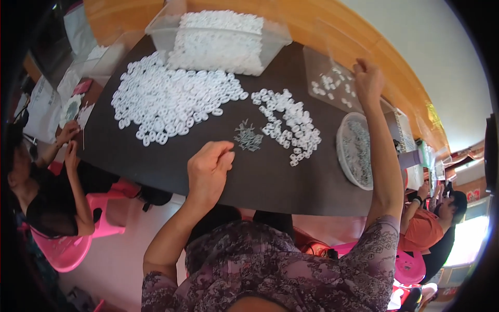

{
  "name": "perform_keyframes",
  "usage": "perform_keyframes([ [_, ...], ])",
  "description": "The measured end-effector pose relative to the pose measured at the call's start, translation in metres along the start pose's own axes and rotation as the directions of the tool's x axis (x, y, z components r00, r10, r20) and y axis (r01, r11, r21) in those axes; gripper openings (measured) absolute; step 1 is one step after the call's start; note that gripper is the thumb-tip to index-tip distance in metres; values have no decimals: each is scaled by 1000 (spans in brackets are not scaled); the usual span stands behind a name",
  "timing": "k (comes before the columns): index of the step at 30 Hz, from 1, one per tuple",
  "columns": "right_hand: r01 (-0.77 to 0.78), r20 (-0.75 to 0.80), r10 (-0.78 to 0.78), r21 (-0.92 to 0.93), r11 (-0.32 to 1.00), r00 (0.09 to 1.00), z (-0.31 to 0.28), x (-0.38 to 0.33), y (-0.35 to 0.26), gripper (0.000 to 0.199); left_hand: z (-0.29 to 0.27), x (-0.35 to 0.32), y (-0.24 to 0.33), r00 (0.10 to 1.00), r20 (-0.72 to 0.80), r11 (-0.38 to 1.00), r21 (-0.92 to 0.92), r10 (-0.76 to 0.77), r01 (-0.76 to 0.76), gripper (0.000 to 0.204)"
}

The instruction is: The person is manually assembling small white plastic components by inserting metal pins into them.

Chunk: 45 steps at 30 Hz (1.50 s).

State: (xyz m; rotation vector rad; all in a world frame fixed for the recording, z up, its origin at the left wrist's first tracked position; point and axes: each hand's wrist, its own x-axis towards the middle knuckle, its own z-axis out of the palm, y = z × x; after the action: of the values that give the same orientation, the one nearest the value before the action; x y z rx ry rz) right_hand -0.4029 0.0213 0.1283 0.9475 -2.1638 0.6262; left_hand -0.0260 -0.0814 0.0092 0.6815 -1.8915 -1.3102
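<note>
My left hand (pixel 209 170) is over the dark table (pixel 161 164), fingers curled in and pressed together; whatever they hold is hidden. Just beyond it lies a small heap of thin grey metal screws (pixel 248 137). My right hand (pixel 369 82) reaches far right, closed, over a clear plastic box (pixel 315 65) with some small white pieces (pixel 330 86) in it. Its fingertips are turned away, so I cannot make out what is in them. Between the hands spreads a pile of small white plastic parts with holes (pixel 291 125). A larger pile of white oval parts (pixel 166 93) covers the table's far left.
A clear tub (pixel 156 26) full of white parts stands at the back. Beneath my right forearm is a round white bowl (pixel 340 151) of grey screws. One person (pixel 52 187) sits left by a pink stool (pixel 106 208); another person (pixel 423 229) sits far right.
</note>
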Motion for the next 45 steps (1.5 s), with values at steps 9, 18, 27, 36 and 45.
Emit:
perform_keyframes([
  [9,241,247,-563,718,653,789,-19,-166,-135,19,6,3,0,993,33,994,-8,-112,112,10],
  [18,378,227,-632,638,671,741,-10,-188,-150,19,6,-4,-4,1000,-16,997,78,25,-24,11],
  [27,162,308,-497,697,698,811,-24,-186,-146,17,3,-5,-4,1000,-2,1000,9,24,-24,14],
  [36,375,241,-615,612,697,751,-13,-189,-154,15,5,-5,-7,995,-9,994,48,102,-101,15],
  [45,320,194,-601,699,639,775,-12,-191,-148,13,6,-5,-8,984,0,975,130,180,-178,15],
])
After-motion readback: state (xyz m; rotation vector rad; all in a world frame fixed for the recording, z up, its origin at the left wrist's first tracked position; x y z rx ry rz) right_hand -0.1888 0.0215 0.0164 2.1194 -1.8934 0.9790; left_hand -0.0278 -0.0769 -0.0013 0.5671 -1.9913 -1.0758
